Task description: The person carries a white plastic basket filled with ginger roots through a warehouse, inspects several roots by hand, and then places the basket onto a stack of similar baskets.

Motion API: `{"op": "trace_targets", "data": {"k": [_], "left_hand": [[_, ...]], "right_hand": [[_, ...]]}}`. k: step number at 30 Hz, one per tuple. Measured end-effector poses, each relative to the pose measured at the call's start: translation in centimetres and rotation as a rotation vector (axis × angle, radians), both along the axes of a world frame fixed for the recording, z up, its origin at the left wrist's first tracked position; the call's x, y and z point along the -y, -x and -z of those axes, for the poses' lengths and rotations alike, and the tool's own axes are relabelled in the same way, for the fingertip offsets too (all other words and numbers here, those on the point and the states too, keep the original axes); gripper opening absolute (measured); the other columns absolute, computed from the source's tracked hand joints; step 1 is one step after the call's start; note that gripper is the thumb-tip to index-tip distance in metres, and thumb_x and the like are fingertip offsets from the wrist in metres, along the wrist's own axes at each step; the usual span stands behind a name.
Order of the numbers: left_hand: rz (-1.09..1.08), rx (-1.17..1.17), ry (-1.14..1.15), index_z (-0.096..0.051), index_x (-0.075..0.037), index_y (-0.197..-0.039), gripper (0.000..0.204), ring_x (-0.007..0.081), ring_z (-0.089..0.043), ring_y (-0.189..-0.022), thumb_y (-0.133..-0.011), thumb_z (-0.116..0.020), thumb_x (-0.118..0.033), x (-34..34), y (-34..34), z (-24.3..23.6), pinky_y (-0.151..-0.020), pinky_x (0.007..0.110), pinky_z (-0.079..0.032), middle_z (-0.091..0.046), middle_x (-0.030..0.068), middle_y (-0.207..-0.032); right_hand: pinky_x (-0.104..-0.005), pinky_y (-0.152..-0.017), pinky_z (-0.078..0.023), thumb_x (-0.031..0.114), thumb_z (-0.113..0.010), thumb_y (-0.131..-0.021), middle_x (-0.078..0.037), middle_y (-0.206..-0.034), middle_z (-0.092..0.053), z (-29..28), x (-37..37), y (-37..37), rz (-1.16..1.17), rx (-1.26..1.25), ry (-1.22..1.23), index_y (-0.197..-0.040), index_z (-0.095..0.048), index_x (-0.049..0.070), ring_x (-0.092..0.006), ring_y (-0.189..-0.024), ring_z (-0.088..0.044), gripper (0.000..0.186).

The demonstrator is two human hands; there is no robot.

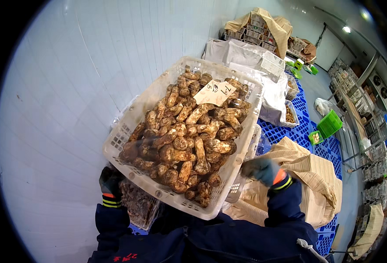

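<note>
A white plastic crate (159, 196) with slotted walls sits tilted in front of me, heaped with brown-and-white mushrooms (198, 153) under what looks like clear film. A paper slip (215, 92) with handwriting lies on the heap's far part. My left hand (110, 180), in a dark glove, is at the crate's near left corner, its fingers mostly hidden. Beside the crate's right wall is my right hand (261, 171) in a blue-grey glove, smeared by motion. Whether either hand grips the crate I cannot tell. Below the left corner shows a lower container (138, 204) of dark brown pieces.
A pale wall (66, 109) runs along my left. Striped beige cloth (285, 175) covers things at my right, over blue pallets (290, 136). Ahead stand cloth-covered crates (255, 33). Green baskets (329, 124) stand farther right, before metal shelving (355, 107).
</note>
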State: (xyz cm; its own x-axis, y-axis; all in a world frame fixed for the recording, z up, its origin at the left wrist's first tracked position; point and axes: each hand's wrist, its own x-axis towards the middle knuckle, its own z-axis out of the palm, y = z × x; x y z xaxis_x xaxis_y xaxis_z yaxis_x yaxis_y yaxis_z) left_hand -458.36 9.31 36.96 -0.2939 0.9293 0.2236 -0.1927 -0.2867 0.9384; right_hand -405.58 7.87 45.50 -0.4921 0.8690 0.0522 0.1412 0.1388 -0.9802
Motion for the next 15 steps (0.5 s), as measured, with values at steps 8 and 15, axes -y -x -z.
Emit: {"op": "trace_targets", "data": {"k": [8, 15], "left_hand": [[0.18, 0.176, 0.413, -0.041, -0.01, -0.129, 0.06, 0.0269, -0.058, -0.093, -0.085, -0.052, -0.049, 5.2, -6.0, -4.1, -0.075, 0.037, -0.051, -0.056, 0.0125, -0.113], [0.652, 0.411, 0.317, -0.04, -0.008, -0.128, 0.062, 0.0306, -0.055, -0.105, -0.085, -0.052, -0.05, 9.0, -12.5, -8.8, -0.088, 0.049, -0.046, -0.056, 0.0138, -0.115]], "right_hand": [[-0.022, -0.061, -0.042, 0.027, -0.058, -0.085, -0.005, -0.086, -0.062, -4.8, -15.7, -6.7, 0.914, -0.354, -0.287, -0.107, -0.059, 0.0, -0.011, -0.072, -0.054, 0.034], [-0.0308, -0.083, -0.043, 0.032, -0.054, -0.086, -0.009, -0.109, -0.058, -4.1, -26.6, -8.4, 0.524, -0.275, -0.037, -0.117, -0.052, 0.003, -0.0193, -0.097, -0.054, 0.042]]}}
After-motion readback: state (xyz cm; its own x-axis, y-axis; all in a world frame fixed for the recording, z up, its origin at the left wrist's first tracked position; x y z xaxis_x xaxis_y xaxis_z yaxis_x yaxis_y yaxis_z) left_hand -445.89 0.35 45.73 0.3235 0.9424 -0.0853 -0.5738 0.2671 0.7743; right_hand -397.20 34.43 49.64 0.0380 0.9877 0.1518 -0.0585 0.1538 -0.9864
